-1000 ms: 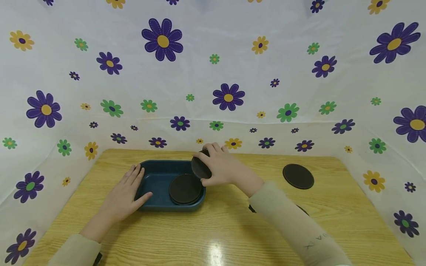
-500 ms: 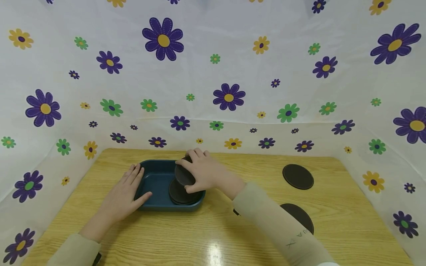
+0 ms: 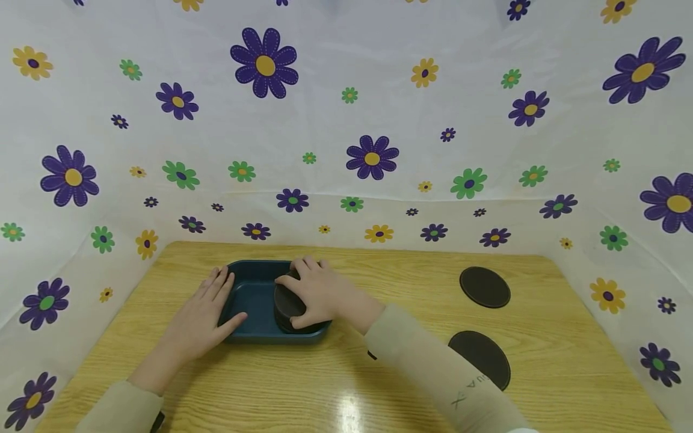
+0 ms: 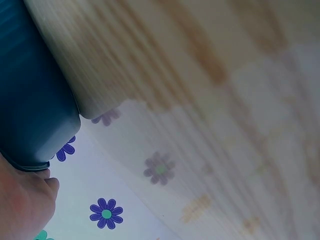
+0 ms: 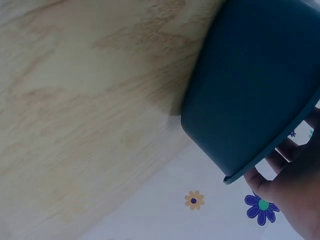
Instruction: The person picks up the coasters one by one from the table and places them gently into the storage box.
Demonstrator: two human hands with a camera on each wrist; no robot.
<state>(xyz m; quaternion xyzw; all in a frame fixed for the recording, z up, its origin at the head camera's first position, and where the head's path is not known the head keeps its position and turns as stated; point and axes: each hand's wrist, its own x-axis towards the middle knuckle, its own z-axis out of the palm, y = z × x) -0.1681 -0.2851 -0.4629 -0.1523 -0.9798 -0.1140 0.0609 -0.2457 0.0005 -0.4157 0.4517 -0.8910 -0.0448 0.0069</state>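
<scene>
Your left hand (image 3: 199, 313) lies with straight fingers against the left end of the blue container (image 3: 253, 304), gripping nothing. Your right hand (image 3: 322, 294) has thumb and fingers curled round a dark disc (image 3: 288, 302) inside its right part. Off to your right, a far disc (image 3: 485, 287) and a near disc (image 3: 485, 356), partly behind your sleeve (image 3: 422, 355), lie on the surface (image 3: 260, 385).

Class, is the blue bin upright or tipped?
Upright: the head view looks down through the open top of the blue bin onto its inner floor.
</scene>
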